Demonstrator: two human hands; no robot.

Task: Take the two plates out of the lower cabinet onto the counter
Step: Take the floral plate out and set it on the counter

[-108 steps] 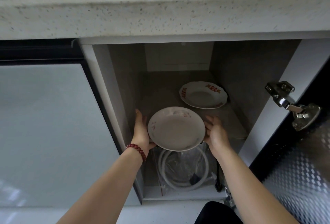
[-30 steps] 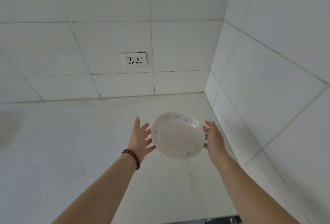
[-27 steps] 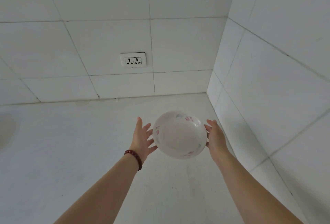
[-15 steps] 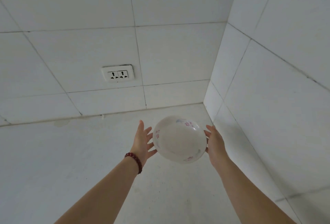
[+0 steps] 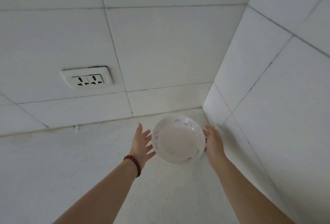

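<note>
A white plate (image 5: 178, 139) with small pink and blue flower marks near its rim is held between two bare hands over a pale speckled counter (image 5: 71, 161); the left hand (image 5: 142, 145) lies flat along the plate's left edge, its fingers (image 5: 139, 131) straight and spread, pointing toward the back wall; the right hand (image 5: 214, 143) cups the right edge, fingertips curled at the rim; whether the plate touches the counter cannot be told; a dark red bead bracelet (image 5: 134, 164) circles the left wrist; beyond the left fingers, up on the tiled back wall (image 5: 160, 54), sits a white double socket (image 5: 87, 80); just past the right fingers the tiled side wall (image 5: 276, 89) meets the back wall in a corner.
</note>
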